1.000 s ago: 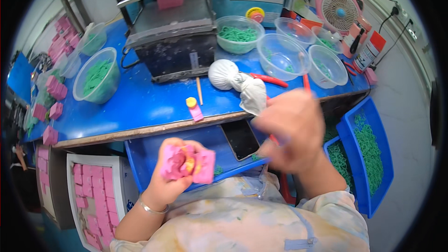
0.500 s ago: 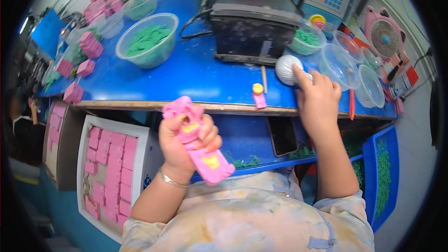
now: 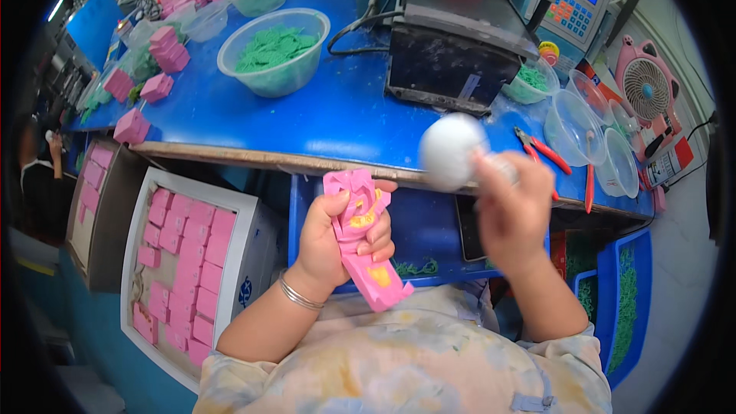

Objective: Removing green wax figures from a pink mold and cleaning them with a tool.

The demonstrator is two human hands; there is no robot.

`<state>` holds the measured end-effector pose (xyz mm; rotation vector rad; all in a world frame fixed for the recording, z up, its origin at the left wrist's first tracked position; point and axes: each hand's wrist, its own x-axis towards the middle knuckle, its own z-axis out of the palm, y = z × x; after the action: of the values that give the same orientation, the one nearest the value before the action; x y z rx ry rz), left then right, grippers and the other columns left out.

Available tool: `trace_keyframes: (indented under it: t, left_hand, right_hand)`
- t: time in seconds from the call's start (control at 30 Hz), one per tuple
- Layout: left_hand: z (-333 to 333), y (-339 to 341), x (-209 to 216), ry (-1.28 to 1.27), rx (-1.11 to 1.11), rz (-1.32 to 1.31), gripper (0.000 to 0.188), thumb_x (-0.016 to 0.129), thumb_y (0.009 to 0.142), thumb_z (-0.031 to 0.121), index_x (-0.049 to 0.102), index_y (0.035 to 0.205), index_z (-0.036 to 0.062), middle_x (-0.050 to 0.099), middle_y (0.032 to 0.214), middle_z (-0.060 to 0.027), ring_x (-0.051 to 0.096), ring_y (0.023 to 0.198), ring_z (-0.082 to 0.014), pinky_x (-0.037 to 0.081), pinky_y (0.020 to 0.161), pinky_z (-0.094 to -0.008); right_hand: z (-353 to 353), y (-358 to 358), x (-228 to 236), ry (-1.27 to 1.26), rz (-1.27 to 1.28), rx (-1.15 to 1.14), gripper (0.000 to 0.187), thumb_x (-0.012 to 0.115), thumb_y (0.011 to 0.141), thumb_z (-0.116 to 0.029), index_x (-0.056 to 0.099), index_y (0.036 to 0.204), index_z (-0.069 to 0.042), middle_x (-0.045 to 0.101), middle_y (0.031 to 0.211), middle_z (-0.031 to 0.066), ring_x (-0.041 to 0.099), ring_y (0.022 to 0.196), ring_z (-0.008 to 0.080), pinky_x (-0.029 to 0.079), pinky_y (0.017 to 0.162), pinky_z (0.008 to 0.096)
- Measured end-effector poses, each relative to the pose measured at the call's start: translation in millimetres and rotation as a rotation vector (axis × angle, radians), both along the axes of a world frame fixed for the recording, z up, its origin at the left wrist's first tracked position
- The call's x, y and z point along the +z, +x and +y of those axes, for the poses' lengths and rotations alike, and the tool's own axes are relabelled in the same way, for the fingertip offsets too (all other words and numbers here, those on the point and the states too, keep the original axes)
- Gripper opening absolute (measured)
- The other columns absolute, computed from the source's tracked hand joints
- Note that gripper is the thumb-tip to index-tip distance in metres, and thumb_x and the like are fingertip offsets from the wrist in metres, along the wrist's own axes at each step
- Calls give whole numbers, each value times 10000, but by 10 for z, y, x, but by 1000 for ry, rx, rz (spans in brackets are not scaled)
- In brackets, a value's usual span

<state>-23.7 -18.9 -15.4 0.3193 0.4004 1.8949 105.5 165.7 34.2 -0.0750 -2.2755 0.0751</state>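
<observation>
My left hand (image 3: 318, 238) is wrapped round a soft pink mold (image 3: 377, 285), held tilted in front of my body. The mold is bent open at its upper end, and yellow material shows inside it and on its lower part. In my right hand (image 3: 521, 218), blurred by motion, is a white ball (image 3: 452, 149) with a rounded front, raised over the table's front edge. The hand's fingers close on the ball's right side. To the right of the mold, the ball and hand partly cover a dark phone (image 3: 468, 226) in the blue drawer (image 3: 429, 207).
Red-handled pliers (image 3: 546, 152) lie beside several clear bowls (image 3: 571, 134). A bowl of green pieces (image 3: 274, 77) stands further left. A black press machine (image 3: 452, 69) occupies the back. Pink blocks fill a white box (image 3: 241, 207); a blue tray (image 3: 640, 284) stands on the right.
My right hand has lifted the white ball off the table and brought it left and nearer. The pink mold is turned more upright and spread wider at its top. The head view has shifted.
</observation>
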Motion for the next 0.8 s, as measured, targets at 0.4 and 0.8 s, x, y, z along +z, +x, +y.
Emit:
trace_keyframes:
  t: [0.4, 0.8]
  left_hand:
    - [-36, -16, 35, -55, -14, 282, 265, 660, 695, 9, 483, 876, 89, 472, 806, -15, 474, 743, -117, 416, 743, -314]
    - [7, 69, 159, -413, 824, 1605, 520, 706, 606, -83, 530, 1083, 26, 507, 1076, -138, 536, 938, -290, 473, 804, -364]
  right_hand:
    - [143, -179, -104, 106, -60, -270, 262, 690, 711, -135, 609, 953, -75, 561, 905, 60, 506, 891, 261, 335, 779, 406]
    - [-94, -226, -37, -660, -135, 175, 141, 651, 722, 5, 550, 815, -31, 563, 774, 102, 564, 709, 264, 447, 642, 351]
